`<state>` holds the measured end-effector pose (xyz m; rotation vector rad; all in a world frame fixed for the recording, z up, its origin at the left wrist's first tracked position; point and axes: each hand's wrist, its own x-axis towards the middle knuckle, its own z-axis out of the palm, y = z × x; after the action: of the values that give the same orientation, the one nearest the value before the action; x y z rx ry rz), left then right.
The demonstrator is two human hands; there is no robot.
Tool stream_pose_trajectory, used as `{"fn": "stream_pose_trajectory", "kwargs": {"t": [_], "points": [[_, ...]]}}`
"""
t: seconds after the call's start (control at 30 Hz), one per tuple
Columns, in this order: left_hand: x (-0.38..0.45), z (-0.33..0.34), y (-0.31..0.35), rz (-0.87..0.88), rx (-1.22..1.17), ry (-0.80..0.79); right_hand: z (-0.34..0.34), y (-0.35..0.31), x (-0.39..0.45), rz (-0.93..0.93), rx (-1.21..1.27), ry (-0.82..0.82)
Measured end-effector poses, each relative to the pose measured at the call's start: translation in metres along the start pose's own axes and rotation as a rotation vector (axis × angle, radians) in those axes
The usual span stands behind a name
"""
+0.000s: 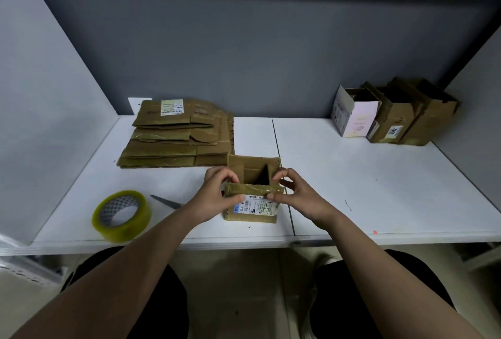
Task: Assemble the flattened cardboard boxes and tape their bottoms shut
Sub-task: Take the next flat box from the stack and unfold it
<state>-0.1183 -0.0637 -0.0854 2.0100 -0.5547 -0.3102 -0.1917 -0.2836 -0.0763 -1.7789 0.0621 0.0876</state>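
A small brown cardboard box (253, 212) with a white shipping label stands opened up near the table's front edge, its top flaps raised. My left hand (217, 197) grips its near flap at the left, thumb on the label side and fingers curled over the top. My right hand (295, 195) pinches the same flap at the right end. A stack of flattened cardboard boxes (179, 135) lies at the back left. A roll of yellowish clear tape (121, 215) stands at the front left, with scissors (166, 202) just right of it, partly hidden by my left forearm.
Three assembled boxes, one pale pink (355, 115) and two brown (406, 117), stand at the back right against the grey wall. The white table (379, 189) has a dark seam running front to back beside the held box. Grey partitions close both sides.
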Motion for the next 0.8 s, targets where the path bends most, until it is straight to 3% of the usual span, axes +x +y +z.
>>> {"fn": "stream_pose_trajectory", "kwargs": {"t": [0.37,0.6,0.8], "points": [[-0.009,-0.003,0.009,-0.077,-0.187,-0.023,-0.005,0.001,-0.001,0.043,-0.100,-0.001],[-0.007,0.001,0.008,-0.122,-0.244,0.061,0.000,0.000,0.000,-0.005,-0.023,0.144],[-0.005,-0.002,0.007,-0.070,-0.287,-0.047,-0.003,-0.001,0.000,-0.042,-0.042,0.044]]}}
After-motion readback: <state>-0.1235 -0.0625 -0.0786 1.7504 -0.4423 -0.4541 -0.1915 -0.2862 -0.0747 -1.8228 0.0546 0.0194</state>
